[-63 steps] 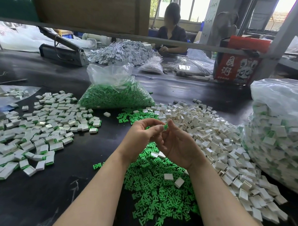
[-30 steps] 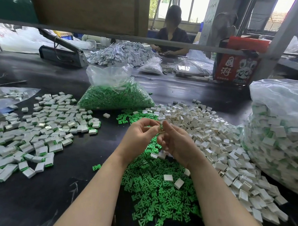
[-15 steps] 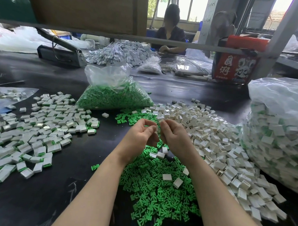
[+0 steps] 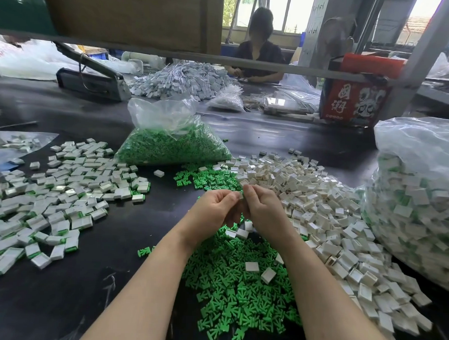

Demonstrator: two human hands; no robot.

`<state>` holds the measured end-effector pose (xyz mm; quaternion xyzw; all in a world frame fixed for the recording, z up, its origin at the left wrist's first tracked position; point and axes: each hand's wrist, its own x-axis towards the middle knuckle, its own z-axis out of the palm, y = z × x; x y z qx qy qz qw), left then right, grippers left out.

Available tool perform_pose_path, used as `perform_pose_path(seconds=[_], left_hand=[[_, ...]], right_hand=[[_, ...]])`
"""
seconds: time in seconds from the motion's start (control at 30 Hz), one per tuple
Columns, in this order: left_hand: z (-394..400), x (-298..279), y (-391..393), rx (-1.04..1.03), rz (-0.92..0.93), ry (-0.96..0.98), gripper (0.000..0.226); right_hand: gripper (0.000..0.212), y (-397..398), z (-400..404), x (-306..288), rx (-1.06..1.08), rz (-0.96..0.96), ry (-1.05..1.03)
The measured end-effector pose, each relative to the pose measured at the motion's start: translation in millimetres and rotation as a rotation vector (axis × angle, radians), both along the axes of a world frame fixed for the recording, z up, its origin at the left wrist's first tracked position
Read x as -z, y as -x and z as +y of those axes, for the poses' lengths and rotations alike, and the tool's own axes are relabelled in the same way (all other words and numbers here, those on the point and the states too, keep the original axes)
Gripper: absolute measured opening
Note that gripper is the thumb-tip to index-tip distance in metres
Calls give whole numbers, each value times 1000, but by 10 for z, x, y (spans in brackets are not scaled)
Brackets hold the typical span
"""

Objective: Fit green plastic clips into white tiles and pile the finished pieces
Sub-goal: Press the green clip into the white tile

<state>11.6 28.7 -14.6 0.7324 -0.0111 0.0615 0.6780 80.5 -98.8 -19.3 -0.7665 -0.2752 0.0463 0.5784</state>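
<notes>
Both hands, left hand (image 4: 213, 207) and right hand (image 4: 264, 209), are pinching what looks like one small white tile (image 4: 241, 195) together above glossy, jagged green clips (image 4: 229, 284).

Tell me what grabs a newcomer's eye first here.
The bright green clips heaped on the black table, under both forearms. The left hand and right hand meet above them, pinching a small piece. White tiles sprawl right; finished pieces lie left.

Single head view, close, looking forward-down over black worktable (image 4: 145, 218).
</notes>
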Motion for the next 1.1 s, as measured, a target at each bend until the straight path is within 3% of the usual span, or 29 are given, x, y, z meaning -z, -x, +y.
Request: perform_pose_path(seconds=[0.17, 0.5, 1.1], left_hand=[[42, -2, -6, 73, 72, 104, 37], [6, 2, -13, 57, 44, 39, 26], [18, 36, -27, 24, 53, -19, 29]], right_hand=[[37, 19, 38, -12, -53, 125, -103], [39, 12, 49, -15, 21, 61, -120], [40, 19, 19, 61, 14, -118, 121]])
